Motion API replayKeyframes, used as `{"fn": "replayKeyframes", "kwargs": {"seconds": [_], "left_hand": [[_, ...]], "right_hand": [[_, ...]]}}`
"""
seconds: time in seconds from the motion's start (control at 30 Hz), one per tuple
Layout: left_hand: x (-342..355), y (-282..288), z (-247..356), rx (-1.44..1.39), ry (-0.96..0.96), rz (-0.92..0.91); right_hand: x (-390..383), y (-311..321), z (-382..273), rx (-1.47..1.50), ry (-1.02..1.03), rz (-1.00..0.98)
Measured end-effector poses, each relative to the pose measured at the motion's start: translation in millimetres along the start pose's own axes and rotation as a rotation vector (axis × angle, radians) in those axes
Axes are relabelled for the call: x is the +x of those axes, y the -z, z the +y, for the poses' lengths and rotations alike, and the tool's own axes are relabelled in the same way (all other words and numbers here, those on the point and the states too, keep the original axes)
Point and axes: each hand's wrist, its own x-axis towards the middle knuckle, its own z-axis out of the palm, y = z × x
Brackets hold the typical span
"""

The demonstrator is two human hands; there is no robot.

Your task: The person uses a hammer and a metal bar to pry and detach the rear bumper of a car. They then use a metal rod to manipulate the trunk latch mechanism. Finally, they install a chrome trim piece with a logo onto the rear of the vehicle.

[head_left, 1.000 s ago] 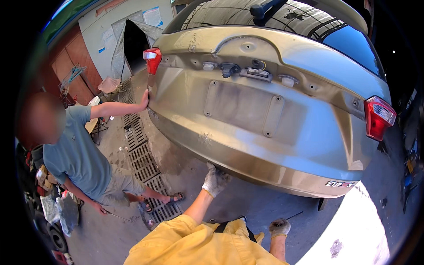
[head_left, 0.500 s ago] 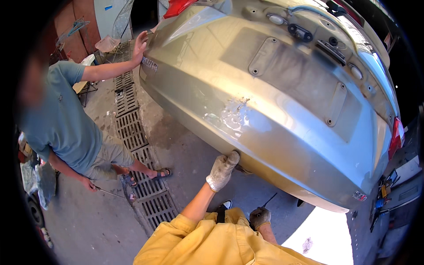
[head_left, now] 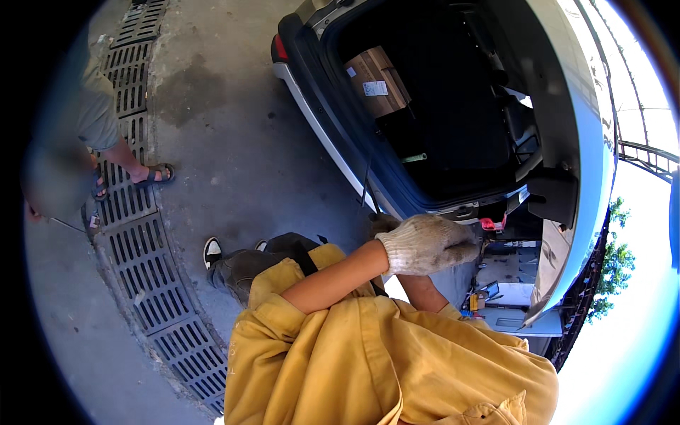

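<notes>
My left hand point(head_left: 429, 245), in a pale, soiled knit glove, crosses in front of my body with its fingers bent together toward the right. Its inner side is turned away, so anything in it is hidden. Behind its wrist, my right hand point(head_left: 383, 224) is mostly covered and in shadow. A thin dark rod point(head_left: 366, 183) rises from it, near the rear sill of a car point(head_left: 312, 117). The raised tailgate point(head_left: 591, 134) stands on the right, seen nearly edge-on, with the left hand apart from it.
Inside the dark cargo space lies a cardboard box point(head_left: 379, 81), with a pale green stick point(head_left: 414, 158) nearby. At the left, a person in shorts and sandals point(head_left: 117, 159) stands by a floor drain grating point(head_left: 142, 262) and holds a thin rod. Bright outdoor ground lies beyond the tailgate.
My view has swung so that the open cargo space shows instead of the tailgate's outer panel. My left hand has left the tailgate's lower edge and come across beside my right hand.
</notes>
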Motion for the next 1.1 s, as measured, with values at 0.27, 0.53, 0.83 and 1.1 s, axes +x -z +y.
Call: {"fn": "replayKeyframes", "kwargs": {"seconds": [0.27, 0.53, 0.83, 1.1], "left_hand": [[-35, 28, -77, -0.009, 0.195, 0.113], [-52, 3, -240, 0.015, 0.479, 0.391], [97, -18, -393, -0.682, 1.069, 0.498], [211, -9, -463, -0.706, 1.015, 0.468]], "right_hand": [[75, 47, -34, -0.506, 0.117, -0.056], [245, 90, -28, 0.117, -0.333, 0.286], [482, 225, -9, -0.283, -0.419, 0.258], [515, 360, -266, -1.716, 1.273, 0.493]]}}
